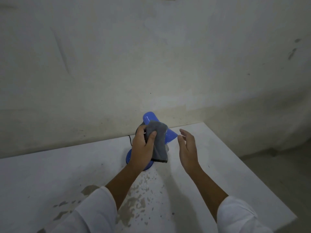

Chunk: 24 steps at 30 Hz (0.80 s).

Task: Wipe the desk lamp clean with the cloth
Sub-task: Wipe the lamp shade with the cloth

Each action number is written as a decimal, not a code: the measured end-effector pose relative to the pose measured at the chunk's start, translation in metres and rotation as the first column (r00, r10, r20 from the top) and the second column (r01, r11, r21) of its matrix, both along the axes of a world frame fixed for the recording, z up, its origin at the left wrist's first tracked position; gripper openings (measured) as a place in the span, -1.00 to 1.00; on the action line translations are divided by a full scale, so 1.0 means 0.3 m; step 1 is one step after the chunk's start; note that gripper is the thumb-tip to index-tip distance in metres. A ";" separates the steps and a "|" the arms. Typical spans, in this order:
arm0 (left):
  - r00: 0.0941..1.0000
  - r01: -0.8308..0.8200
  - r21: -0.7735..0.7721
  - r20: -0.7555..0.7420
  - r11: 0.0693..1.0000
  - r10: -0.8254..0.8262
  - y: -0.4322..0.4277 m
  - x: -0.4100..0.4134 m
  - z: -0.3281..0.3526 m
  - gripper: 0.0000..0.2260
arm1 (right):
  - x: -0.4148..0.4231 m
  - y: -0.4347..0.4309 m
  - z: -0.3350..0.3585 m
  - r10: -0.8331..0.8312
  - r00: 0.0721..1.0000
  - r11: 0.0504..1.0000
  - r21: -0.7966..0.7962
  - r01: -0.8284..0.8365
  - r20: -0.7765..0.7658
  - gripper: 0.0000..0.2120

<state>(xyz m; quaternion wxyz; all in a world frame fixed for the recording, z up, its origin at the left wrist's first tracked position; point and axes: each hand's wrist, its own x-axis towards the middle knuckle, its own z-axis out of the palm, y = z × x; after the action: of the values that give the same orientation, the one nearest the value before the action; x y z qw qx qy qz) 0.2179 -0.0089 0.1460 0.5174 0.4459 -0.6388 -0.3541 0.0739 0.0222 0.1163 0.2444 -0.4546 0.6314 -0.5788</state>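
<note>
One blue lamp (150, 118), one grey cloth (158, 142); two hands

- I'm looking into a bare, dim, unfinished-looking room, not a furnished office.
- Behind the white table (218, 148) stands a stained, scuffed plaster wall (151, 56).
- The table top is chipped and blotched; right of it lies a grey floor (286, 182).

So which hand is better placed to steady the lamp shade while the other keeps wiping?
Right. The right hand is open and empty beside the blue lamp shade, while the left hand already holds the grey cloth against the lamp.
</note>
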 end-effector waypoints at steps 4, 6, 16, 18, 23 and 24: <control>0.997 0.048 0.027 -0.063 0.998 -0.046 0.003 -0.025 0.029 -0.84 | 0.027 0.034 0.016 0.020 0.976 0.986 -0.158 -0.055 -0.218 -0.65; 0.990 0.101 0.046 -0.104 0.994 -0.096 0.011 -0.041 0.041 -0.83 | 0.037 0.042 0.020 0.076 0.954 0.978 -0.164 -0.128 -0.290 -0.59; 0.957 0.278 0.084 -0.116 0.957 -0.267 0.012 -0.018 0.034 -0.82 | -0.001 0.055 0.038 0.019 0.973 0.976 -0.209 -0.068 -0.230 -0.58; 0.988 0.150 0.062 -0.042 0.987 -0.148 -0.016 0.007 0.000 -0.82 | -0.027 0.052 0.040 -0.079 0.975 0.978 -0.204 0.035 -0.209 -0.57; 0.953 0.164 0.194 0.220 0.967 -0.206 -0.053 0.049 -0.072 -0.36 | -0.036 0.024 0.062 -0.114 0.937 0.985 -0.163 0.062 -0.330 -0.52; 0.936 0.195 0.207 0.253 0.959 -0.245 -0.045 0.058 -0.077 -0.28 | -0.024 0.017 0.065 -0.073 0.915 0.988 -0.153 0.012 -0.397 -0.51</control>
<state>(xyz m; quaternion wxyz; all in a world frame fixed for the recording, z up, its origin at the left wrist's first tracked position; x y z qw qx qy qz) 0.2352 -0.0223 0.1228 0.3380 0.4607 -0.7166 -0.3999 0.0668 0.0271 0.1358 0.0630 -0.5666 0.6330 -0.5237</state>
